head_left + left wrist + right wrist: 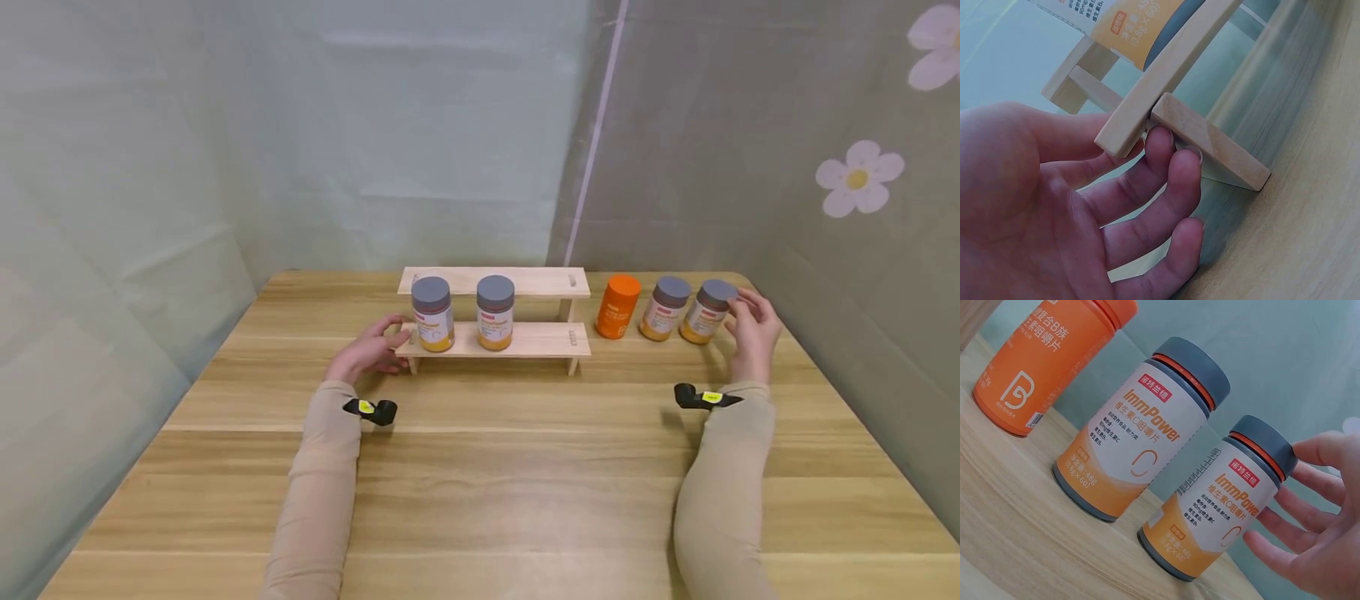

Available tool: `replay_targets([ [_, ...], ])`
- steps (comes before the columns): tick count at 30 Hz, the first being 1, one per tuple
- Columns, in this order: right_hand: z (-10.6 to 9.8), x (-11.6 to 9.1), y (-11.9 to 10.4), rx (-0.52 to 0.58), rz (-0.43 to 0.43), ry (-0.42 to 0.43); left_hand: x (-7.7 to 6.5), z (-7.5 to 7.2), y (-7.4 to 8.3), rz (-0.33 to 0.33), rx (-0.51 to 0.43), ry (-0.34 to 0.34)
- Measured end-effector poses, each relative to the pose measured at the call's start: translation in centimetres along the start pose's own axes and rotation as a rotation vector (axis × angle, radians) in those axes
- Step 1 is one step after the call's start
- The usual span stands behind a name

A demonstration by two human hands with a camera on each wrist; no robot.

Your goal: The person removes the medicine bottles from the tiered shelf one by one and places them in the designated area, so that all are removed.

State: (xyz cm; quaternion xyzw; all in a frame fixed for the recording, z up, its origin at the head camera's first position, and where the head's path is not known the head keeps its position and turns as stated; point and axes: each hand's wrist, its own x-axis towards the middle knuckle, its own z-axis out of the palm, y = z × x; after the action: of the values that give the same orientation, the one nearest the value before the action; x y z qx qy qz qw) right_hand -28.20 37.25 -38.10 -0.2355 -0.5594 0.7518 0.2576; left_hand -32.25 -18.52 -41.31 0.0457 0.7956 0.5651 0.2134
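Observation:
A two-tier wooden rack (540,340) stands on the table, two grey-capped vitamin bottles (496,313) upright on its lower tier. My left hand (370,348) holds the left end of that tier, fingers curled below the board (1166,69) in the left wrist view; the thumb is partly hidden behind it. At the right, my right hand (754,332) reaches the outermost grey-capped vitamin bottle (1216,506). One fingertip is right at its cap, and the other fingers lie loosely extended along its far side. That bottle stands upright on the table.
Left of the right hand's bottle stand another grey-capped bottle (664,309) and an orange bottle (618,307), in a row beside the rack. Curtains (420,125) hang behind the wooden table (517,483). The rack's upper tier (491,282) rises behind its two bottles.

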Motion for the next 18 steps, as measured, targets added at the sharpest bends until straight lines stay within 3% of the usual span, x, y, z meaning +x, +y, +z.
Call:
replay_targets([
  [18, 0.23, -0.29, -0.51, 0.008, 0.025, 0.007, -0.17, 0.0, 0.06, 0.024, -0.022, -0.027],
])
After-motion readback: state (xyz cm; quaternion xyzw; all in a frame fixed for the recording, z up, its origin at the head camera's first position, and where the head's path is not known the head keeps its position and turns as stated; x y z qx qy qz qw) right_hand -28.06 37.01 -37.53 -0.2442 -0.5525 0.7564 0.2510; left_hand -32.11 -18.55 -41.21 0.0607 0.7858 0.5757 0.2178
